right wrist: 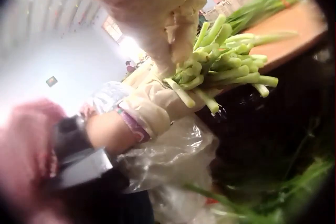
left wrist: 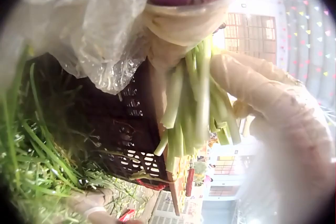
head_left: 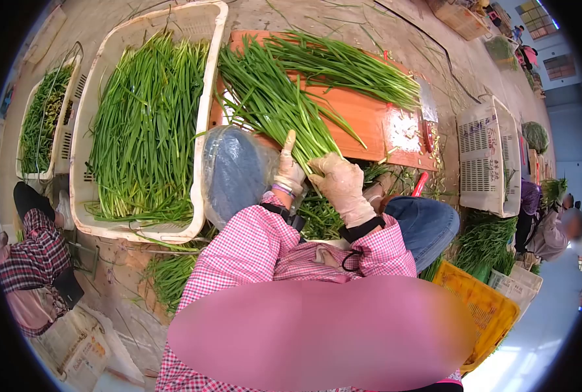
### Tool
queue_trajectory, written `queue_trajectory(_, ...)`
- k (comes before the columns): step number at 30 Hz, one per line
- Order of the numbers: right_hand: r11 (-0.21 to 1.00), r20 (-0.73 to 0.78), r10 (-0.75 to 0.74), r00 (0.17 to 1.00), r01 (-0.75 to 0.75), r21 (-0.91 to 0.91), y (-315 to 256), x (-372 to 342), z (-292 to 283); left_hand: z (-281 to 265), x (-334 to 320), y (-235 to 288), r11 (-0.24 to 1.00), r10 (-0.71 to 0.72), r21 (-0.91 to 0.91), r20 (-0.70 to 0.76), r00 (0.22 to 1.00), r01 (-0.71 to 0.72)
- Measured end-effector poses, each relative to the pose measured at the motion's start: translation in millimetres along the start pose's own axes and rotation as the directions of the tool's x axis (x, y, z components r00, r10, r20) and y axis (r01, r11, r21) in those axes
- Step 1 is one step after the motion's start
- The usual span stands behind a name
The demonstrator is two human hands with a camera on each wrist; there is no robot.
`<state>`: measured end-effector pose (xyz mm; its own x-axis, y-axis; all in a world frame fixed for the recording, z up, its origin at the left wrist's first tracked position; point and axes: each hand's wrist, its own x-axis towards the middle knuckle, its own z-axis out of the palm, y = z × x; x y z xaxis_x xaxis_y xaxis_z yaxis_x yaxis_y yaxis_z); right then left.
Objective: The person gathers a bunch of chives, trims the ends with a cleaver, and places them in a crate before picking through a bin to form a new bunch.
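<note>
Across the near edge of the orange board (head_left: 333,117) lies a bunch of long green chive-like stalks (head_left: 265,98). My gloved left hand (head_left: 288,171) grips it near the pale cut ends, thumb raised along the stems. At those ends my gloved right hand (head_left: 342,186) pinches stems with bent fingers. Pale stem ends (left wrist: 191,108) hang below the left hand in the left wrist view. In the right wrist view the cut ends (right wrist: 226,66) fan out beside the right fingers (right wrist: 181,40). A second bunch (head_left: 353,68) lies farther back on the board.
A white crate (head_left: 214,59) full of green stalks stands at left, beside my plastic-covered knee (head_left: 235,170). A flat blade (head_left: 428,101) with a red handle (head_left: 428,136) lies at the board's right end. Further right are a white crate (head_left: 480,153) and a yellow crate (head_left: 477,297).
</note>
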<state>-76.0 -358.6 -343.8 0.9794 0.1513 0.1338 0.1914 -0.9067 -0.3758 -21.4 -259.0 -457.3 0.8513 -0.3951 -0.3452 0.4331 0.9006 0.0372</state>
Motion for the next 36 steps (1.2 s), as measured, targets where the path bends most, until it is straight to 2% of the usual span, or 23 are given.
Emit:
queue_trajectory(1, 0.994, 0.007, -0.046, 0.999, 0.046, -0.098, -2.1, 4.7, 0.6, -1.1, 0.4, -0.5, 0.999, 0.034, 0.004, -0.021, 0.999, -0.034)
queue_trajectory(2, 0.993, -0.031, -0.072, 0.997, 0.068, -0.100, 0.6, 8.5, 8.7, -1.3, -0.9, 1.0, 1.000, 0.016, -0.020, -0.009, 1.000, -0.016)
queue_trajectory(5, 0.983, 0.019, -0.116, 0.993, 0.117, -0.143, 5.5, 15.0, 14.8, -17.2, 4.8, -0.4, 1.000, -0.026, -0.014, -0.013, 1.000, 0.026)
queue_trajectory(6, 0.981, 0.021, -0.103, 0.994, 0.105, -0.162, 4.4, 16.7, 14.2, -16.4, 3.5, -1.8, 0.999, -0.037, -0.028, -0.056, 0.998, 0.036)
queue_trajectory(10, 0.973, 0.066, 0.000, 0.998, 0.015, -0.229, -17.0, 12.7, -10.8, -32.0, 18.2, -6.1, 1.000, 0.013, -0.005, -0.010, 1.000, -0.013)
queue_trajectory(11, 0.969, 0.091, 0.043, 0.995, -0.019, -0.247, -23.3, 6.4, -23.0, -26.7, 12.3, -3.6, 1.000, 0.016, -0.007, 0.002, 1.000, -0.016)
queue_trajectory(12, 0.955, 0.192, 0.118, 0.974, -0.058, -0.292, -23.8, -0.7, -29.3, -14.3, 1.9, -1.7, 1.000, 0.015, -0.009, 0.014, 1.000, -0.015)
queue_trajectory(15, 0.997, 0.242, 0.012, 0.970, -0.030, 0.068, -2.6, -18.7, -45.4, 0.6, 1.1, 2.1, 0.995, -0.092, -0.035, -0.002, 0.996, 0.092)
queue_trajectory(16, 0.969, 0.383, 0.056, 0.922, -0.144, 0.203, 7.5, -12.7, -55.0, 4.0, -2.0, 1.7, 0.993, -0.104, -0.053, -0.016, 0.994, 0.103)
queue_trajectory(17, 0.886, 0.315, 0.011, 0.949, -0.155, 0.436, 32.5, -11.3, -50.9, 11.8, -6.4, 4.0, 0.992, -0.112, -0.069, -0.031, 0.993, 0.110)
queue_trajectory(19, 0.609, 0.401, 0.284, 0.871, -0.487, 0.626, 81.5, 7.5, -42.6, -1.6, -0.7, 3.4, 0.997, -0.067, -0.034, -0.033, 0.997, 0.066)
queue_trajectory(21, 0.893, 0.062, 0.360, 0.931, -0.363, 0.267, 121.0, 27.8, -22.3, 3.6, -3.2, 1.6, 0.998, 0.009, 0.069, -0.078, 0.997, -0.004)
queue_trajectory(23, 0.958, -0.063, 0.288, 0.956, -0.288, 0.012, 148.5, 45.2, 10.1, -23.8, 6.2, -3.5, 0.994, 0.091, 0.063, -0.028, 0.995, -0.089)
queue_trajectory(24, 0.961, -0.111, 0.236, 0.965, -0.249, -0.121, 153.5, 50.9, 20.1, -13.7, 2.5, -1.2, 0.998, 0.033, 0.059, -0.063, 0.997, -0.030)
queue_trajectory(25, 0.959, -0.028, 0.284, 0.958, -0.284, 0.006, 157.8, 53.7, 28.9, -3.7, -1.0, 3.1, 0.998, -0.018, 0.055, -0.096, 0.995, 0.024)
queue_trajectory(26, 0.938, 0.063, 0.315, 0.947, -0.321, 0.132, 157.0, 57.4, 36.4, -4.5, -1.5, 1.2, 0.998, 0.010, 0.064, -0.085, 0.996, -0.005)
queue_trajectory(27, 0.898, 0.163, 0.330, 0.930, -0.362, 0.251, 142.1, 62.8, 33.9, -5.6, -2.5, 0.8, 0.997, 0.017, 0.082, -0.145, 0.989, -0.005)
queue_trajectory(28, 0.949, 0.177, 0.287, 0.941, -0.305, 0.083, 129.6, 65.2, 28.2, -6.7, -0.7, 0.2, 0.992, 0.054, 0.122, -0.129, 0.990, -0.039)
queue_trajectory(29, 0.977, 0.065, 0.184, 0.981, -0.189, 0.098, 108.8, 73.5, 14.2, -11.8, 1.1, -1.6, 0.985, 0.086, 0.159, -0.117, 0.989, -0.067)
queue_trajectory(31, 0.996, -0.162, -0.018, 0.987, 0.033, 0.088, 76.6, 81.4, -2.7, -28.1, 8.5, -3.8, 0.991, 0.053, 0.131, -0.106, 0.993, -0.039)
queue_trajectory(33, 0.953, -0.097, -0.210, 0.973, 0.226, 0.203, 59.2, 96.7, 0.3, -30.8, 8.5, -3.4, 0.991, 0.020, 0.131, -0.104, 0.994, -0.006)
queue_trajectory(34, 0.911, -0.078, -0.308, 0.948, 0.317, 0.262, 54.5, 102.0, 2.4, -58.7, 16.1, -5.0, 0.995, 0.044, 0.094, -0.116, 0.992, -0.033)
queue_trajectory(36, 0.931, -0.018, -0.305, 0.952, 0.302, 0.206, 51.6, 105.8, 14.9, -65.2, 15.4, -5.0, 0.994, 0.041, 0.107, -0.118, 0.992, -0.029)
